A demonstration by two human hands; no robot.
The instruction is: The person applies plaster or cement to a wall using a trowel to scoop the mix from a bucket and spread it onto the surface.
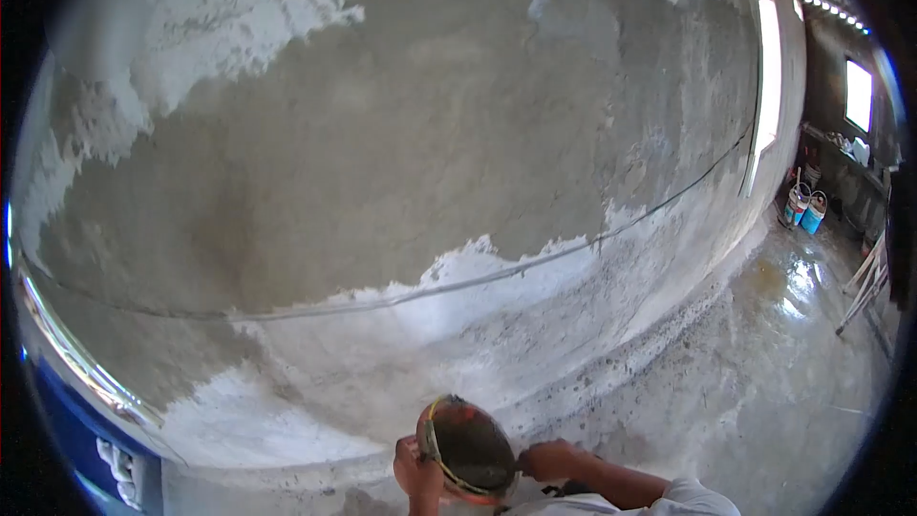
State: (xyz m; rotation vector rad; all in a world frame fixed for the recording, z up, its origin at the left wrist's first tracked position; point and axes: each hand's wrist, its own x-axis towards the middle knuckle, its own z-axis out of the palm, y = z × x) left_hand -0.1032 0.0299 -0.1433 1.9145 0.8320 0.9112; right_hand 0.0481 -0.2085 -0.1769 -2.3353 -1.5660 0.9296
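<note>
1. Bucket (424, 422), tilted, is held low before the wall (382, 162), which is patched grey and white; its dark grey inside shows.
2. Left hand (417, 470) grips the bucket's left side.
3. Right hand (552, 461) is curled beside the opposite rim; whether it holds anything cannot be told.

Left hand (417, 468): fingers curled in a grip, left forearm (425, 505) rising from below them | Right hand (549, 461): level with the left fingers, its own bent, fingertips toward the left hand; right forearm (630, 484) slanting down behind its knuckles
</note>
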